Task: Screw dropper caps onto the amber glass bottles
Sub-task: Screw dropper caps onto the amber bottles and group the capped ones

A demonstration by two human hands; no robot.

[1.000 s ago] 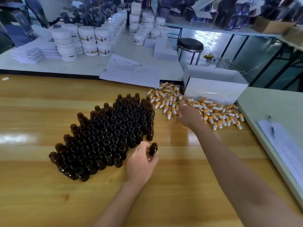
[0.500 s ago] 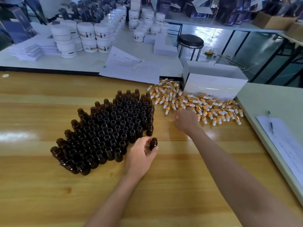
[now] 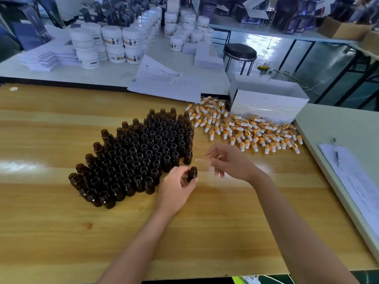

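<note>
Many open amber bottles (image 3: 141,152) stand packed together on the wooden table (image 3: 61,222). My left hand (image 3: 176,187) grips one amber bottle (image 3: 192,174), upright and apart from the group at its right front corner. Just right of that bottle, my right hand (image 3: 231,160) pinches a dropper cap whose clear glass pipette (image 3: 202,160) points left, a little above the bottle's mouth. The cap itself is hidden in my fingers. A heap of gold-and-white dropper caps (image 3: 246,132) lies behind my right hand.
A white box (image 3: 266,101) stands behind the cap heap. Papers with a pen (image 3: 336,152) lie on the pale table at right. A paper sheet (image 3: 166,80), white jars (image 3: 114,44) and a black stool (image 3: 240,51) are farther back.
My right hand has come back from the cap heap toward the held bottle, now with a dropper cap pinched in it. My left hand has kept hold of the bottle.
</note>
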